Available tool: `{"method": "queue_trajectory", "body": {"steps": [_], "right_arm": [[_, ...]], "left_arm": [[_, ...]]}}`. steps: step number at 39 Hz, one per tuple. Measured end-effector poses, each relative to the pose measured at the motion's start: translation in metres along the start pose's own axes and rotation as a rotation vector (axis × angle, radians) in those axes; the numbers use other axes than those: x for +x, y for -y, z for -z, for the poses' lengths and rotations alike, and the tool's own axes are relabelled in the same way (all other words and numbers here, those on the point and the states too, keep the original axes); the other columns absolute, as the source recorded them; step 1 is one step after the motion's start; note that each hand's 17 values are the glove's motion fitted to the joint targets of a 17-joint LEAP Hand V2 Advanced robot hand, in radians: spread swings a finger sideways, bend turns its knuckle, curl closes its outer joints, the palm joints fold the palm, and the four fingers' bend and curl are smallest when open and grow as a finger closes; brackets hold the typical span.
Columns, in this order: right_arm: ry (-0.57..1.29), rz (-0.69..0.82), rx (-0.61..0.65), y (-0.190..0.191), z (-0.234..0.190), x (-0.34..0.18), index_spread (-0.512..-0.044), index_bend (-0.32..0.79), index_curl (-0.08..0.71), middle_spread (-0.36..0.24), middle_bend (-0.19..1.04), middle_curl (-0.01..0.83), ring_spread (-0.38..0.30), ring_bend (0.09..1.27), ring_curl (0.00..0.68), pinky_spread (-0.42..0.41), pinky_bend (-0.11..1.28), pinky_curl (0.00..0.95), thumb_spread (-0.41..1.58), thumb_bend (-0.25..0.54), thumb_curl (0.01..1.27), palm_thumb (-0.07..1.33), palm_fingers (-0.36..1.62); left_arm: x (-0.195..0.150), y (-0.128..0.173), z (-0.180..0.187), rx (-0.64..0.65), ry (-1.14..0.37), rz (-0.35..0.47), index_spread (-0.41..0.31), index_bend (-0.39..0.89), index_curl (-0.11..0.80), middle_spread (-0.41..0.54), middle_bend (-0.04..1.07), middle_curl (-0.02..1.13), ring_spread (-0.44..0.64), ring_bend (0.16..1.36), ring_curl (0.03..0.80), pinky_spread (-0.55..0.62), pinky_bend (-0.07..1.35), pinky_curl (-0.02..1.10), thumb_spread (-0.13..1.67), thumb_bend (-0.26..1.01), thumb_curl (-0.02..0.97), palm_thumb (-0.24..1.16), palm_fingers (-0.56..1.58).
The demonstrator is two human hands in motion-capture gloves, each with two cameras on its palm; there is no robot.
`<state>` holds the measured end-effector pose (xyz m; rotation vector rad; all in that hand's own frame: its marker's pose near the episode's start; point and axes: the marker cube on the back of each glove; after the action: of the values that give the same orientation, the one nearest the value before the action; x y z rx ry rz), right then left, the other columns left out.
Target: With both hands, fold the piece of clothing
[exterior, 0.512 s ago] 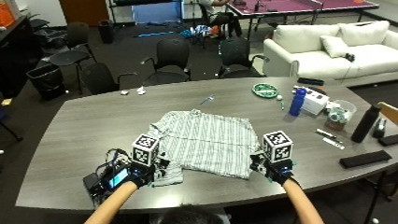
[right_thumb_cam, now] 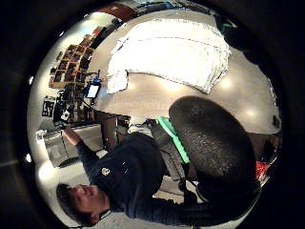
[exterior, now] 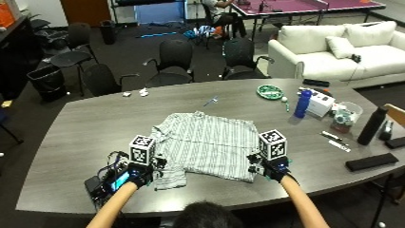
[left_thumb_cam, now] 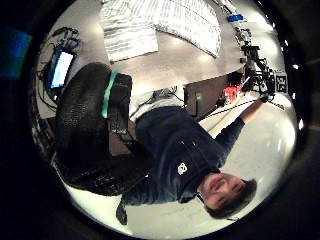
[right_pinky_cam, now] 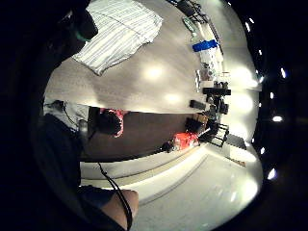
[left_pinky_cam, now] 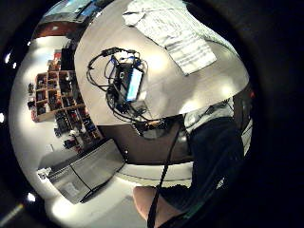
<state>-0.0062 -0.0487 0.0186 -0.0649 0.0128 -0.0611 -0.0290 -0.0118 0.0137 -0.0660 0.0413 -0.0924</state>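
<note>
Two hands: yours, both at the near edge of the table, one at each lower corner of the shirt.
Table [exterior: 76, 137]: grey oval, filling the middle of the outside view.
Shirt [exterior: 208, 145]: pale striped, lying flat at the table's centre; collar points to 12 o'clock, hem to 6 o'clock, one short sleeve spread at about 8 o'clock.
Left hand [exterior: 140, 175]: you have it at the shirt's 8 o'clock corner, just beside the sleeve. Its palm views look at the shirt from well apart and show no cloth caught by it. Whether its fingers are curled, I cannot tell.
Right hand [exterior: 273, 168]: you have it at the shirt's 4 o'clock corner, at the hem edge. Its palm views also show the shirt lying apart from it on the table. Whether its fingers are curled, I cannot tell.
Small device [exterior: 107, 183]: screen lit, with a tangle of wires, at 7 o'clock beside your left hand.
Blue bottle [exterior: 303, 103]: upright at 2 o'clock from the shirt.
Black bottle [exterior: 370, 125]: upright near the table's 3 o'clock edge.
Green dish [exterior: 271, 91]: at 1 o'clock, near the far edge.
</note>
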Motion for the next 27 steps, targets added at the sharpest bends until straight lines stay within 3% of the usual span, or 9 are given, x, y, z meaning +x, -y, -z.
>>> {"method": "queue_trajectory", "body": {"steps": [6, 18, 22, 27], "right_arm": [[-0.007, -0.008, 0.010, -0.001, 0.005, 0.000, -0.261, 0.09, 0.229, -0.043, 0.22, 0.283, -0.055, 0.43, 0.286, 0.078, 0.37, 0.281, 1.23, 0.115, 0.15, 0.29, 0.60], [0.015, -0.059, -0.013, 0.022, 0.012, 0.007, -0.279, 0.10, 0.207, -0.036, 0.21, 0.328, -0.056, 0.46, 0.322, 0.073, 0.42, 0.322, 1.21, 0.112, 0.22, 0.43, 0.54], [0.031, -0.053, -0.011, 0.030, 0.014, 0.004, -0.279, 0.10, 0.206, -0.035, 0.20, 0.337, -0.056, 0.47, 0.330, 0.071, 0.43, 0.330, 1.20, 0.095, 0.23, 0.45, 0.53], [0.017, -0.046, -0.043, 0.040, 0.010, -0.003, -0.280, 0.11, 0.207, -0.035, 0.19, 0.348, -0.059, 0.48, 0.338, 0.070, 0.44, 0.337, 1.20, 0.082, 0.25, 0.48, 0.52]], "left_arm": [[0.002, 0.014, 0.008, 0.025, 0.002, -0.007, -0.083, 0.16, 0.201, 0.253, 0.16, 0.12, 0.39, 0.69, 0.232, 0.31, 0.52, 0.26, 1.27, 0.14, 0.177, 0.28, 0.02], [0.015, 0.070, 0.023, 0.043, 0.009, -0.129, -0.077, 0.15, 0.227, 0.294, 0.16, 0.15, 0.43, 0.68, 0.235, 0.34, 0.55, 0.29, 1.19, 0.06, 0.234, 0.29, -0.06], [0.018, 0.099, 0.008, 0.015, 0.023, -0.152, -0.087, 0.18, 0.247, 0.300, 0.17, 0.16, 0.45, 0.65, 0.227, 0.36, 0.52, 0.29, 1.15, 0.04, 0.255, 0.32, -0.07], [0.023, 0.139, -0.041, -0.162, 0.041, -0.138, -0.096, 0.13, 0.248, 0.310, 0.17, 0.17, 0.47, 0.63, 0.221, 0.37, 0.50, 0.29, 1.09, 0.01, 0.278, 0.33, -0.10]]}}
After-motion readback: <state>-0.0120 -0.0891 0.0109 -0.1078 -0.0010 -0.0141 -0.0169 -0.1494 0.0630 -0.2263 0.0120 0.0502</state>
